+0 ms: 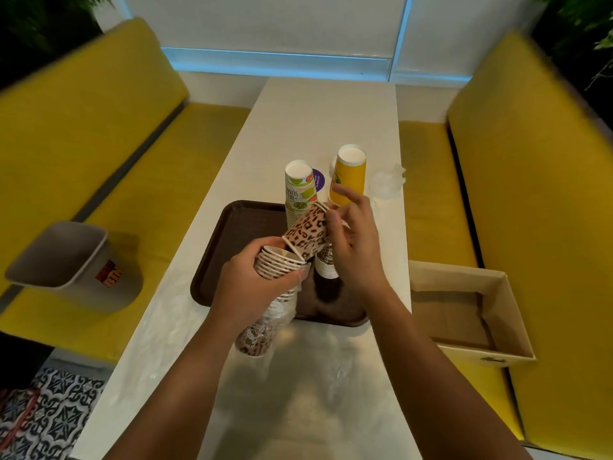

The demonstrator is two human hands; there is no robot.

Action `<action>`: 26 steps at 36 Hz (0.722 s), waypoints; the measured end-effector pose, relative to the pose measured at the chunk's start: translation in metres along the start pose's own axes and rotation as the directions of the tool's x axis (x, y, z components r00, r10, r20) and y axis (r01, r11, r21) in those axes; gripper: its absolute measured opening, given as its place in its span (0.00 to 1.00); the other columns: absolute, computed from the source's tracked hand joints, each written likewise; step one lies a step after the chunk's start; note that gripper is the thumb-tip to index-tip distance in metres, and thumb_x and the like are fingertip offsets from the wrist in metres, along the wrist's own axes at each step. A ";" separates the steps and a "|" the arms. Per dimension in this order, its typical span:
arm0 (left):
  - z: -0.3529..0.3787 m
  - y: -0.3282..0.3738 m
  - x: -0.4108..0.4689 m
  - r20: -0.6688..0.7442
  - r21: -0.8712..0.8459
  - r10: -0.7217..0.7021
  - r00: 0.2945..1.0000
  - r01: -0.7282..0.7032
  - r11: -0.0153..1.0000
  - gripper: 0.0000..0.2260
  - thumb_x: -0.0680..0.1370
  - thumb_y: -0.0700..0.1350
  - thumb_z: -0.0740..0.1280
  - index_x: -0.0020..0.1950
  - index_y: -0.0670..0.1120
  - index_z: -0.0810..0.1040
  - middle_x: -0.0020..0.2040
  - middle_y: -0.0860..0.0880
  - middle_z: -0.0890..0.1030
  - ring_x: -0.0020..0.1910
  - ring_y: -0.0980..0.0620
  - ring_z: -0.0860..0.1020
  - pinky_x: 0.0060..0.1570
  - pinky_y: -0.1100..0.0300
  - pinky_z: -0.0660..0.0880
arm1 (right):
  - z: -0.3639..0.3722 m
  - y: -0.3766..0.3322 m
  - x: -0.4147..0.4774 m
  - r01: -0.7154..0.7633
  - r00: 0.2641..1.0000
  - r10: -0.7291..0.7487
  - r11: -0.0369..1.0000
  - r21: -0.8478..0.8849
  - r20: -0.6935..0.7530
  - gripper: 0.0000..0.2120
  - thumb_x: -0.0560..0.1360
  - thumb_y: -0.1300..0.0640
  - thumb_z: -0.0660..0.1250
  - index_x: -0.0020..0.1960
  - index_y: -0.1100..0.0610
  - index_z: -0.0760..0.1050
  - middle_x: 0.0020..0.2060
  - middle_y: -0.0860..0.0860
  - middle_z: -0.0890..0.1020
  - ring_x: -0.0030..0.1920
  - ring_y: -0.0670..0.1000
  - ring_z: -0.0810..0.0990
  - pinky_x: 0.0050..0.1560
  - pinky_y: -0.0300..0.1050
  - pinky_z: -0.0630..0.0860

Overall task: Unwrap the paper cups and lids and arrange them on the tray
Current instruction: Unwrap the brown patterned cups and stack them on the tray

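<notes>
Yellow booth seats flank the white surface [318,127]; left hand [252,280] grips the leopard-print cup stack [282,260] over the brown tray [232,234]; right hand [351,247] pinches one cup [306,232] tilted; yanking could topple neighbouring stacks.

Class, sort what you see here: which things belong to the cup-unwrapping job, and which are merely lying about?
Belonging to the job:
leopard-print cup stack in left hand
single leopard cup in right hand
brown tray
fruit-print cup stack
yellow cup stack
clear plastic wrap

Lying about:
grey bin
cardboard box
yellow bench seats
</notes>
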State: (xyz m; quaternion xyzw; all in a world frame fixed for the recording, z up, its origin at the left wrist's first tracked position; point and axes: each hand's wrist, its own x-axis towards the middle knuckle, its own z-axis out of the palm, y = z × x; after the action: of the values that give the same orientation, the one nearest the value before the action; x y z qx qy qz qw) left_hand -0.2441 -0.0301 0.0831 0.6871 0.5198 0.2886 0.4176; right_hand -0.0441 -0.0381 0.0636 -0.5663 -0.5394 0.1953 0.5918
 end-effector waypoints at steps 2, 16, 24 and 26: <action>0.000 -0.001 -0.001 -0.011 -0.009 -0.001 1.000 0.001 1.000 0.25 0.69 0.52 0.83 0.63 0.58 0.79 0.49 0.67 0.84 0.50 0.67 0.82 0.44 0.71 0.79 | -0.010 0.001 0.004 -0.030 0.997 0.028 0.999 0.024 0.074 0.09 0.85 0.56 0.64 0.46 0.49 0.73 0.73 0.49 0.73 0.71 0.48 0.75 0.63 0.58 0.81; 0.003 -0.007 0.006 -0.053 -0.049 -0.021 0.998 0.018 0.999 0.32 0.71 0.53 0.81 0.73 0.55 0.76 0.60 0.60 0.83 0.56 0.70 0.79 0.47 0.77 0.75 | -0.039 -0.005 0.013 -0.147 0.802 0.173 0.985 -0.091 0.572 0.48 0.73 0.59 0.80 0.80 0.36 0.55 0.74 0.49 0.71 0.69 0.49 0.76 0.65 0.52 0.81; 0.001 -0.005 0.008 -0.069 -0.099 -0.062 0.996 0.055 0.994 0.32 0.72 0.52 0.80 0.74 0.54 0.75 0.63 0.59 0.83 0.55 0.72 0.79 0.45 0.80 0.72 | -0.012 0.026 0.013 -0.066 0.992 0.094 0.951 -0.301 0.080 0.32 0.75 0.57 0.79 0.74 0.45 0.68 0.69 0.50 0.73 0.71 0.51 0.72 0.68 0.47 0.76; 0.002 -0.004 0.008 -0.072 -0.107 -0.066 0.995 0.058 0.993 0.32 0.72 0.51 0.80 0.75 0.54 0.75 0.63 0.59 0.83 0.55 0.73 0.78 0.45 0.81 0.71 | -0.006 0.046 0.006 -0.103 0.980 0.161 0.916 -0.388 0.121 0.32 0.75 0.58 0.78 0.74 0.47 0.68 0.70 0.51 0.73 0.70 0.54 0.73 0.68 0.48 0.75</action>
State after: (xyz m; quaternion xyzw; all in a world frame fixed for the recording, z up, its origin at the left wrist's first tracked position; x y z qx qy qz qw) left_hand -0.2419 -0.0226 0.0788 0.6365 0.5405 0.3280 0.4418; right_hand -0.0196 -0.0226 0.0270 -0.6889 -0.5704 0.1688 0.4142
